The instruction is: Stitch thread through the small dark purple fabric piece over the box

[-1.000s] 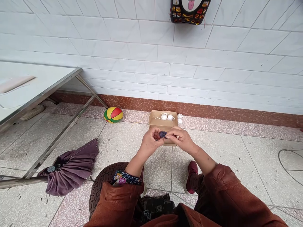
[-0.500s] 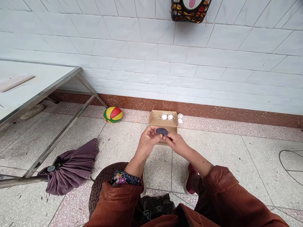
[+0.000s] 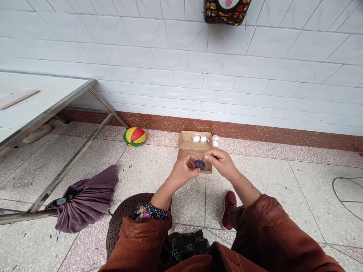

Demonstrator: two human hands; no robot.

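My left hand (image 3: 183,169) is closed on a small ball of dark purple-grey yarn (image 3: 200,164). Just up and to the right of it, my right hand (image 3: 219,162) pinches a dark strand of that yarn between thumb and fingertips. Below both hands an open cardboard box (image 3: 184,154) lies on the floor, partly hidden by them. Small white yarn balls (image 3: 196,138) with loose ends rest in the box's far part. More white balls (image 3: 215,141) sit beside its right edge.
A coloured ball (image 3: 135,136) lies by the wall, left of the box. A metal-framed table (image 3: 56,81) stands at the left. On the floor near its leg is a folded purple umbrella (image 3: 85,200). A wire frame (image 3: 344,192) lies far right. A patterned bag (image 3: 227,13) hangs above.
My right hand has moved up and right, away from the yarn ball, drawing out a strand. The ball has turned and shifted slightly right and down in my left hand.
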